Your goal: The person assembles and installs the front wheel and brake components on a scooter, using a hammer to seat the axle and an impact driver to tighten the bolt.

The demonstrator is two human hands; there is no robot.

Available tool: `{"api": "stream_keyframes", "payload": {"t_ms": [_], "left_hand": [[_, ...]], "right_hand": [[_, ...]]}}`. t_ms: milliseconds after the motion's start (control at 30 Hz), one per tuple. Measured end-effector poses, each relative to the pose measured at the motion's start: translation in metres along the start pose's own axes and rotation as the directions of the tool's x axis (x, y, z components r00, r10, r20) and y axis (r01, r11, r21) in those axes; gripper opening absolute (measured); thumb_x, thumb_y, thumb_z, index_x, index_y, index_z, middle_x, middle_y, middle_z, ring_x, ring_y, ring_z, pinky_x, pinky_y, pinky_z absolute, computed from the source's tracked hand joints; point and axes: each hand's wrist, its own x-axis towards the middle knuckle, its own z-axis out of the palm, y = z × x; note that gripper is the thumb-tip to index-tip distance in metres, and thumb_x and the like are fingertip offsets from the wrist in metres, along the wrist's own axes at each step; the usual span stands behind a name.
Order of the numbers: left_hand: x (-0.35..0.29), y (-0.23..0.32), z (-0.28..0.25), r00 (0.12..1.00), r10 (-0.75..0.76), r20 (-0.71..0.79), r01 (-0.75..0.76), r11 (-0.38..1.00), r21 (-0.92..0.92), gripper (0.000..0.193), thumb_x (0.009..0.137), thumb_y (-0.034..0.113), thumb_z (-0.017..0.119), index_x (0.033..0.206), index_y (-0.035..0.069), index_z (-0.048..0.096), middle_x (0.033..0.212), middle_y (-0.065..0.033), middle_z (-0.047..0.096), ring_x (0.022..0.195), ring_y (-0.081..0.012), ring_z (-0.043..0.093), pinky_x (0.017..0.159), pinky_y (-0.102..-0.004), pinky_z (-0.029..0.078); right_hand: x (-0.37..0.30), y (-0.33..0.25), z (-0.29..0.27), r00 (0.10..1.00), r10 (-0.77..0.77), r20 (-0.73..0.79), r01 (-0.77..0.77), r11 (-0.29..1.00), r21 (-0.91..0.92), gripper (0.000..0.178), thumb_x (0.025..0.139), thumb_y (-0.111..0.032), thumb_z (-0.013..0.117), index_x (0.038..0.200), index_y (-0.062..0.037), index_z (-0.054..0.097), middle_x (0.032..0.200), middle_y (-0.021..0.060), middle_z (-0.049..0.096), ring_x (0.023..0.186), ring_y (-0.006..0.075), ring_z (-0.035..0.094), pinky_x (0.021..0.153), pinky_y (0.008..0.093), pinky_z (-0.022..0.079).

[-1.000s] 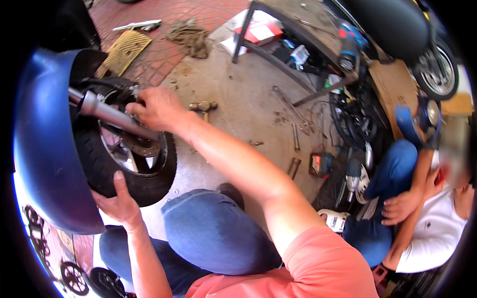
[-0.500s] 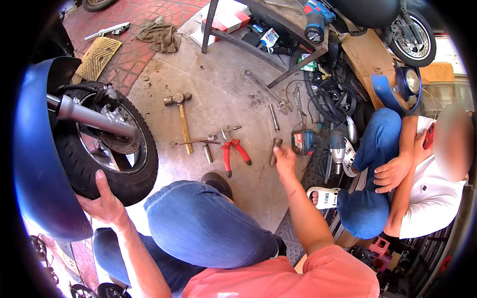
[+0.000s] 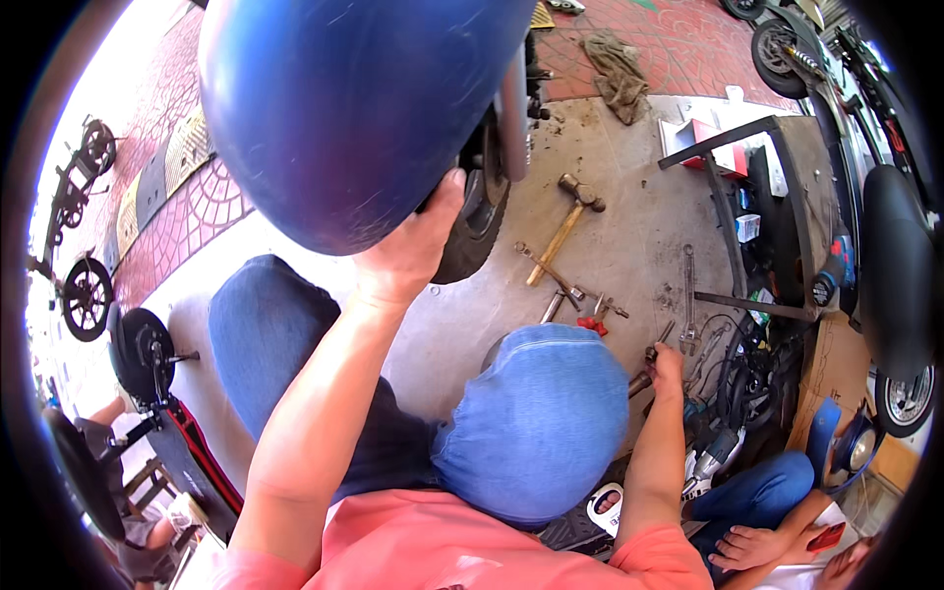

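The left hand [image 3: 408, 251] is pressed flat against the lower edge of the blue fender [image 3: 344, 108], fingers spread, thumb up along the tyre [image 3: 472, 221]; it braces rather than grips. The right hand [image 3: 667, 362] is down at the floor beyond the right knee [image 3: 536, 418], fingers curled around a small dark tool [image 3: 641, 379] with a metal tip; whether the grip is fully tight cannot be told.

To do this well, I would judge that the left palm should keep even pressure on the fender so the wheel does not swing while the eyes are off it. The right hand should take the tool by its handle and lift it clear of the red-handled pliers [image 3: 593, 321] and the wrenches [image 3: 688, 300] lying near, so nothing is dragged along.

The floor [image 3: 629, 236] is stained concrete, with red brick paving farther off. A hammer [image 3: 562, 228] lies near the tyre, a rag [image 3: 618, 71] far beyond it. At right stand a metal frame [image 3: 733, 167], tangled cables and a power drill [image 3: 713, 457]. Another person in jeans sits at lower right. Scooters are parked at far right, loose wheels at far left.
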Motion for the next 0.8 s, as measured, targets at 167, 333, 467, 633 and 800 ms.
{"api": "stream_keyframes", "payload": {"t_ms": [167,333,467,633,800], "left_hand": [[-0.006,-0.001,-0.001,0.995,-0.089,0.054,0.093,0.993,-0.07,0.027,0.083,0.014,0.079,0.106,0.003,0.072,0.098,-0.0078,0.072,0.088,-0.0259,0.067,0.083,-0.0384,0.052],[-0.006,0.005,0.005,0.996,-0.055,0.072,0.058,0.997,-0.045,0.03,0.083,0.016,0.081,0.108,0.003,0.072,0.1,-0.0091,0.07,0.091,-0.0274,0.066,0.086,-0.0391,0.051],[-0.005,-0.003,0.001,0.998,0.037,0.046,-0.036,0.999,-0.026,0.041,0.081,0.019,0.083,0.116,0.002,0.069,0.112,-0.011,0.07,0.102,-0.0292,0.065,0.096,-0.0395,0.048],[0.003,-0.006,-0.011,0.976,-0.092,0.198,0.117,0.986,-0.118,0.038,0.084,0.023,0.082,0.117,0.008,0.072,0.115,-0.0115,0.072,0.105,-0.0286,0.066,0.094,-0.0421,0.051],[0.004,-0.018,-0.042,0.962,-0.129,0.242,0.184,0.957,-0.222,0.041,0.085,0.02,0.081,0.121,0.006,0.071,0.118,-0.0122,0.072,0.11,-0.03,0.066,0.099,-0.0437,0.05]], "right_hand": [[-0.092,0.004,-0.011,0.989,-0.07,0.126,-0.05,0.65,0.758,0.018,0.099,-0.024,0.061,0.087,-0.0113,0.057,0.076,0.005,0.062,0.068,0.0248,0.061,0.076,0.0404,0.054],[-0.195,0.029,-0.047,0.919,-0.124,-0.374,0.339,0.734,0.589,0.031,0.107,-0.034,0.058,0.091,-0.008,0.061,0.087,0.0047,0.063,0.065,0.0175,0.056,0.069,0.0347,0.049],[-0.275,0.005,-0.087,0.389,-0.812,-0.436,0.538,0.584,-0.607,0.035,0.106,-0.023,0.058,0.123,0.0066,0.064,0.11,0.0217,0.067,0.093,0.0343,0.065,0.081,0.0421,0.051],[-0.254,0.044,-0.19,0.615,-0.584,-0.53,0.135,0.74,-0.659,0.041,0.101,-0.029,0.062,0.124,0.0044,0.066,0.117,0.0282,0.063,0.108,0.0454,0.061,0.095,0.0494,0.046],[-0.288,-0.002,-0.141,0.778,-0.349,-0.523,0.005,0.835,-0.55,0.035,0.098,-0.026,0.063,0.118,0.0018,0.071,0.104,0.0259,0.073,0.097,0.0411,0.07,0.088,0.0476,0.051]]}}
